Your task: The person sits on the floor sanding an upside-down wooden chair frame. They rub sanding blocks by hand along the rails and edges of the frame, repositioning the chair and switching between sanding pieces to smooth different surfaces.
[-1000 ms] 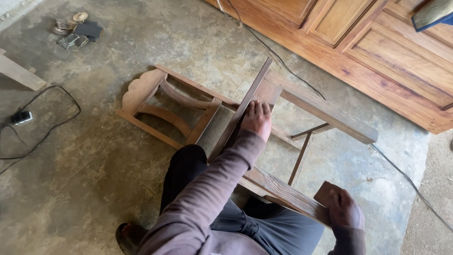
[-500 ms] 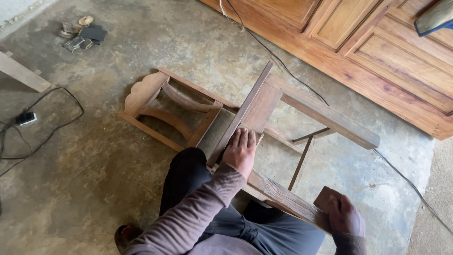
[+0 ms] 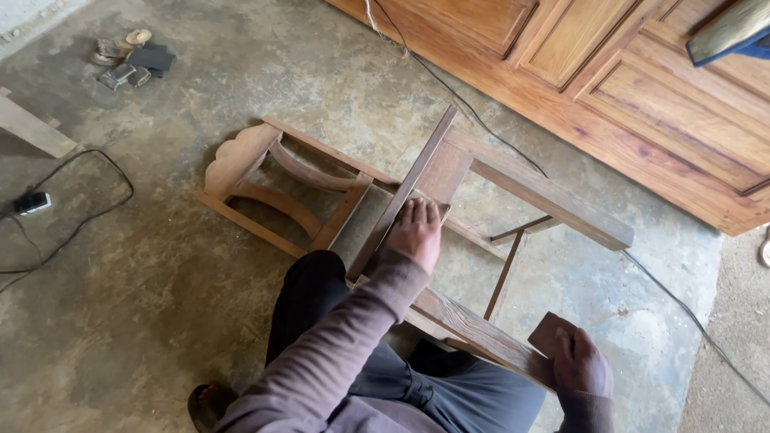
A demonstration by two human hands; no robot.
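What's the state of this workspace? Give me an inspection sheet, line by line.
Surface: bare concrete floor, stained and dusty.
Job's things: unfinished wooden chair frame lying on its side on the floor.
Clutter: small dark items on the floor at top left; a loose wooden plank at the left edge.
Grippers: left hand pressed flat on a frame rail; right hand gripping the end of a chair leg.
Cables: black cord with a plug block at left; a thin cable running along the door.
Surroundings: panelled wooden door lying alongside the chair.
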